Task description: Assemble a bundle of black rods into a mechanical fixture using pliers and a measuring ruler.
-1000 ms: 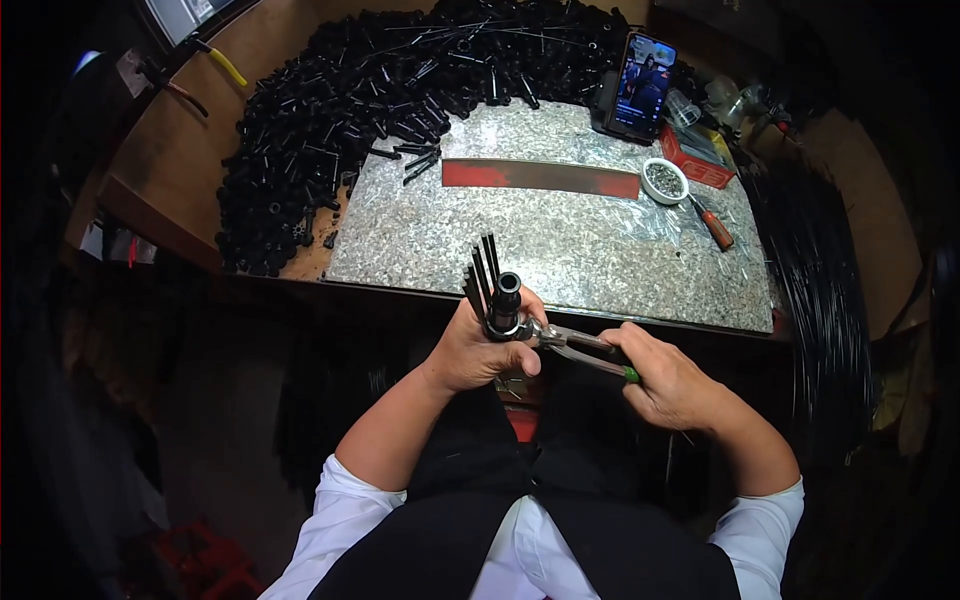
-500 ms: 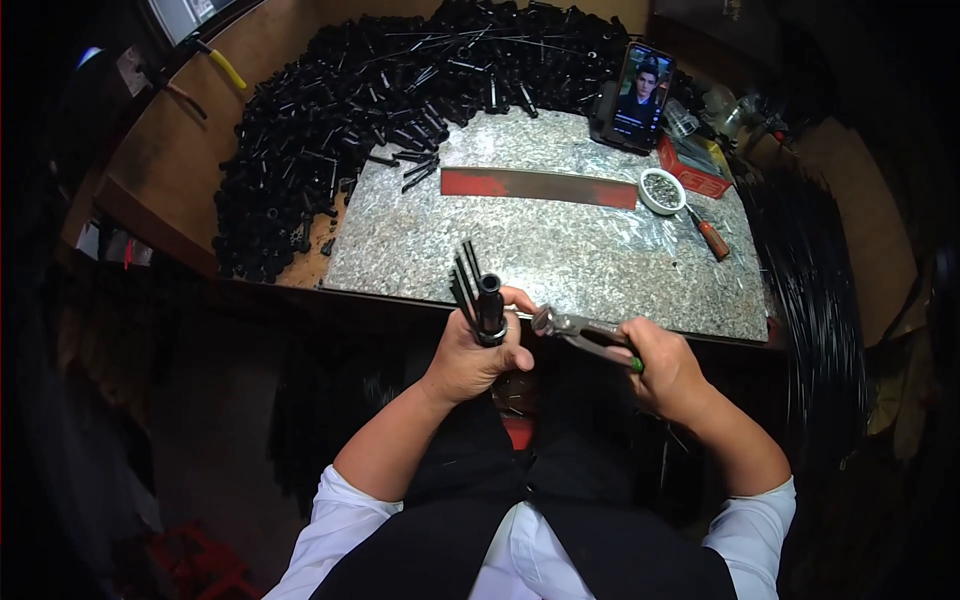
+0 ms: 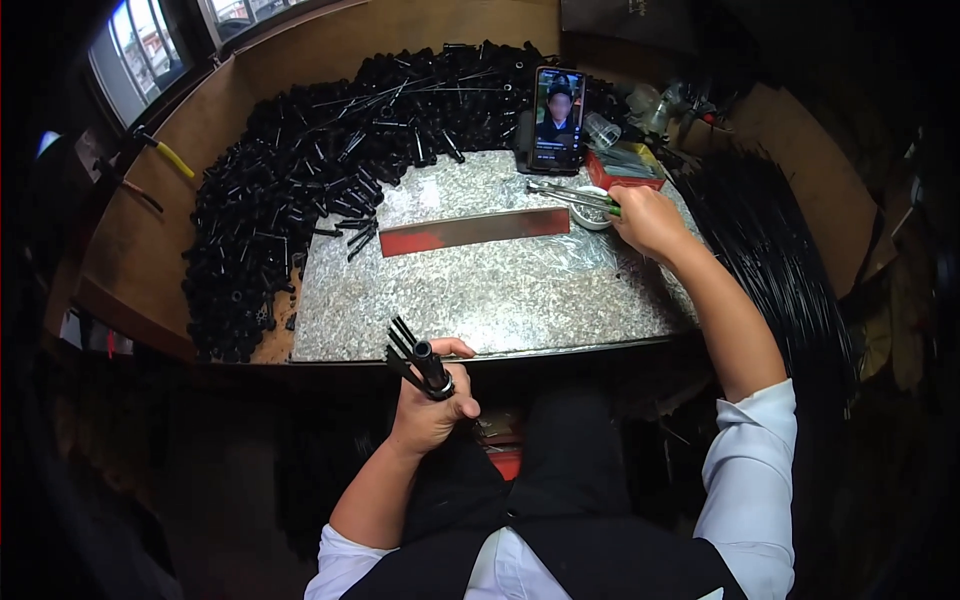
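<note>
My left hand (image 3: 430, 415) is closed round a black tube with several thin black ribs (image 3: 433, 372), held upright just in front of the worktop's near edge. My left index finger sticks out to the right. Over at the far right of the stone slab (image 3: 460, 300), my right hand (image 3: 648, 222) grips green-handled pliers (image 3: 562, 191). Their jaws point left, above a small white bowl (image 3: 592, 225). Small shiny metal pieces show inside the bowl, which my hand and the pliers partly cover.
A large heap of black tubular parts (image 3: 290, 190) covers the left and back. A red and grey flat strip (image 3: 475, 232) lies across the slab. Behind stand a propped phone (image 3: 558, 120) and a red box (image 3: 622, 175). Long thin black rods (image 3: 775, 250) hang at the right.
My right hand has carried the pliers away from the ribbed tube, forward to the bowl. My left hand still holds the tube, slightly lower left in view. The whole view has shifted.
</note>
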The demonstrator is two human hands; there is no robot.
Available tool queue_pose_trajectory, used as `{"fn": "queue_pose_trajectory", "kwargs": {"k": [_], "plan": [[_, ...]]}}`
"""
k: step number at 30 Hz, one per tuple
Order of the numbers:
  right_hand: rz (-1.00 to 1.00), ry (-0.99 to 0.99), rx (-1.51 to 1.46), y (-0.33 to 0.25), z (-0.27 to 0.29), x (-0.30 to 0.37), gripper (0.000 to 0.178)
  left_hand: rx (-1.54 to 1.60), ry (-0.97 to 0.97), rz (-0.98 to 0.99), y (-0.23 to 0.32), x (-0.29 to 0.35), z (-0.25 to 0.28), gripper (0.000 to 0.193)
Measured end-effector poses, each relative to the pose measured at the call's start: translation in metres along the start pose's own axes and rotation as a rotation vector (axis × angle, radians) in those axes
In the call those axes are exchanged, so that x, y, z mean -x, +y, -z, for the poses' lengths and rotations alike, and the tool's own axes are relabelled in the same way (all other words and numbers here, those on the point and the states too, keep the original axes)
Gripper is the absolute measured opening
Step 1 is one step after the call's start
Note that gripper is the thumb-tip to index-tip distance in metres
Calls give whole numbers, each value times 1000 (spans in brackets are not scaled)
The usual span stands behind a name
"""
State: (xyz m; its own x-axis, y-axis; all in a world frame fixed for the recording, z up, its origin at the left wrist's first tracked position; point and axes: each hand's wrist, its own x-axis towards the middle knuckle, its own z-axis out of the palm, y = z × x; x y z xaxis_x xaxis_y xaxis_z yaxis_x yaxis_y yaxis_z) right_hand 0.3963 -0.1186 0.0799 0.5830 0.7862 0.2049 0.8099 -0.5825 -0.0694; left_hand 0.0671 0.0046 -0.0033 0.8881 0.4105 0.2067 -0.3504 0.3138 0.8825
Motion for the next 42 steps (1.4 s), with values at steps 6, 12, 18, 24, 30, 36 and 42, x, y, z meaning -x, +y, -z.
{"fn": "queue_pose_trajectory", "kwargs": {"k": [6,12,18,24,30,36,42], "plan": [[-4,-201,29,-11,-5,-24,18,4,-9,16,-2,0,4,64],[5,-221,79,-17,-9,-32,21,-7,-1,40,-3,-3,4,64],[4,-212,66,-20,-4,-31,20,-6,7,46,-5,-4,8,63],[50,-57,106,-7,-15,-30,14,-9,14,48,-6,-5,8,64],[111,70,-486,-48,-3,11,13,-7,31,14,-6,-5,9,68],[384,-7,-1092,-136,-8,91,14,21,25,29,-7,-5,3,75],[401,94,-1322,-190,-28,121,12,-85,136,-46,-6,3,1,76]]}}
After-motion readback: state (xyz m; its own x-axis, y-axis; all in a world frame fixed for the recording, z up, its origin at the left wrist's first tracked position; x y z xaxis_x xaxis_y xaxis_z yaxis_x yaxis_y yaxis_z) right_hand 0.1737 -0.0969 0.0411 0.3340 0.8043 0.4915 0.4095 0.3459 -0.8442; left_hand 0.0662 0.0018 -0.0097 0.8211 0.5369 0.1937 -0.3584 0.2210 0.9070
